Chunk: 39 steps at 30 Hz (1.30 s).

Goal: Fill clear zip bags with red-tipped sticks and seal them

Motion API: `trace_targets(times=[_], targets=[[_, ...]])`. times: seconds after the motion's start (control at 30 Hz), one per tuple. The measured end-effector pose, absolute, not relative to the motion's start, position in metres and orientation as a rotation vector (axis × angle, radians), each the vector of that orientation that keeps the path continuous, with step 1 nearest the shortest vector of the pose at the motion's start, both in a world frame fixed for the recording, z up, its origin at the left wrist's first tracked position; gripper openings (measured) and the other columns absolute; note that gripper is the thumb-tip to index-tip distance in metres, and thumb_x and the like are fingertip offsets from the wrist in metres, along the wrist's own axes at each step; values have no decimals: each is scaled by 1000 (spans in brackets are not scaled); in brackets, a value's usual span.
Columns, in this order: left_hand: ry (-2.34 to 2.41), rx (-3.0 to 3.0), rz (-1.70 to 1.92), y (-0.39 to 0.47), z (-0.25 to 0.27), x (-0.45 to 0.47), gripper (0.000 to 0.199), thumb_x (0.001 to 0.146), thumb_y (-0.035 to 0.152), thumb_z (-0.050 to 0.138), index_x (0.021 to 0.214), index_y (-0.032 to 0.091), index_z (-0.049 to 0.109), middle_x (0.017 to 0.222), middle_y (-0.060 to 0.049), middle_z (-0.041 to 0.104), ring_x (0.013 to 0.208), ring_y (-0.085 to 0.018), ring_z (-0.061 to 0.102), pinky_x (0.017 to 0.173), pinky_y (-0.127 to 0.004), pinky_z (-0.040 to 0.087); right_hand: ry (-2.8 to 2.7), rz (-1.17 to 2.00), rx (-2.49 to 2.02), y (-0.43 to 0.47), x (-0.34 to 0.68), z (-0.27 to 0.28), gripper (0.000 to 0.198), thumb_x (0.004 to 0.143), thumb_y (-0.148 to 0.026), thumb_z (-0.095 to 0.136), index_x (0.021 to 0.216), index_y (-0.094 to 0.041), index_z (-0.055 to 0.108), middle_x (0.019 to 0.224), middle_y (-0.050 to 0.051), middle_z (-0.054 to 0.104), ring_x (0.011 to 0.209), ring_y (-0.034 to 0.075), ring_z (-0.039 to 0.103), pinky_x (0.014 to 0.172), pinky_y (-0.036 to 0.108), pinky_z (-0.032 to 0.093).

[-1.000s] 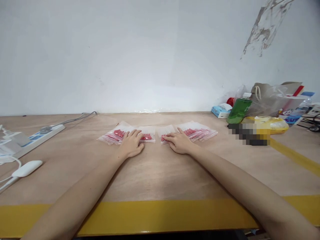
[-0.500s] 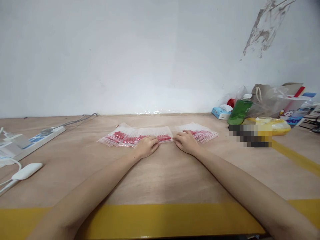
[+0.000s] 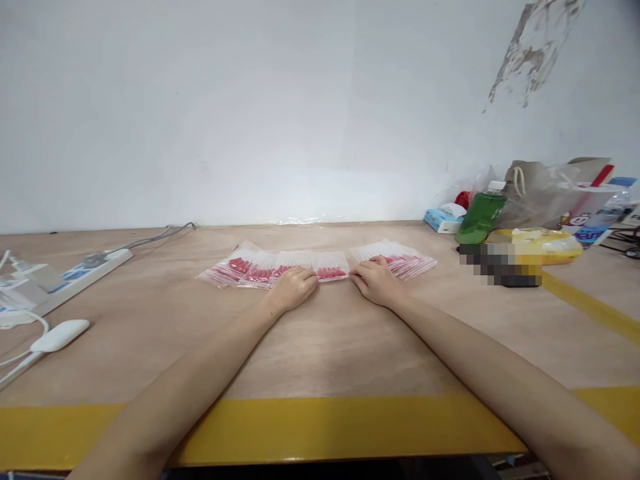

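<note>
Small clear zip bags with red pieces inside lie fanned out across the wooden table, overlapping one another. My left hand [image 3: 294, 288] rests palm down over the near edge of the middle bags, its fingers stretched out. A middle bag [image 3: 330, 267] lies between my two hands, its red pieces showing. My right hand [image 3: 376, 283] lies at that bag's right edge with its fingers slightly bent and apart, touching the right-hand bags [image 3: 403, 260]. More bags [image 3: 235, 267] spread to the left of my left hand. My palms hide parts of the bags.
A power strip [image 3: 83, 280] with plugs and a white cable device [image 3: 61, 335] are at the left. On the right stand a tissue pack [image 3: 443, 220], a green bottle [image 3: 483, 213], a yellow packet [image 3: 550, 247] and a cup [image 3: 590, 207]. Yellow tape [image 3: 320, 427] marks the front edge.
The view has tilted down slightly, so the table sits a little higher in the picture. Both hands stay nearly in place, with the right fingers shifted slightly on the bags.
</note>
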<state>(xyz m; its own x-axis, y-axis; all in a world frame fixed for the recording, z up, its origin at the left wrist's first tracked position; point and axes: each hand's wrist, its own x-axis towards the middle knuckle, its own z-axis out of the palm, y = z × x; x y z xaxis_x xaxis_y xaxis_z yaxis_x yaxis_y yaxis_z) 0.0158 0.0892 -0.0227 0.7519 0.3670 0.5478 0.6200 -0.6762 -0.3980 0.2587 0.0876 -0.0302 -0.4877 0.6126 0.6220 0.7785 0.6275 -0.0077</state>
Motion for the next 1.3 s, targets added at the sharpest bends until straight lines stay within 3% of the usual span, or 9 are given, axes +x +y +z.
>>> trace_targets(times=[0.23, 0.67, 1.3], targets=[[-730, -2402, -546, 89, -20, 17, 27, 89, 18, 38, 73, 14, 60, 72, -6, 60, 70, -16, 57, 69, -30, 45, -2320, -510, -961, 82, 246, -25, 17, 81, -30, 49, 87, -20, 62, 82, 3, 64, 83, 16, 54, 86, 37, 23], [-738, -2359, -543, 87, -21, 13, 21, 85, 17, 42, 72, 15, 58, 73, -5, 59, 70, -16, 56, 71, -30, 45, -2423, -840, -758, 91, 192, -25, 29, 88, -17, 35, 74, -17, 61, 74, 4, 61, 74, 14, 46, 82, 36, 23], [-833, -2434, -517, 82, -14, 18, 21, 85, 16, 41, 72, 16, 58, 72, -5, 58, 70, -17, 55, 67, -30, 43, -2397, -818, -774, 95, 207, -20, 27, 85, -16, 39, 69, -18, 61, 67, 2, 61, 69, 13, 46, 85, 36, 20]])
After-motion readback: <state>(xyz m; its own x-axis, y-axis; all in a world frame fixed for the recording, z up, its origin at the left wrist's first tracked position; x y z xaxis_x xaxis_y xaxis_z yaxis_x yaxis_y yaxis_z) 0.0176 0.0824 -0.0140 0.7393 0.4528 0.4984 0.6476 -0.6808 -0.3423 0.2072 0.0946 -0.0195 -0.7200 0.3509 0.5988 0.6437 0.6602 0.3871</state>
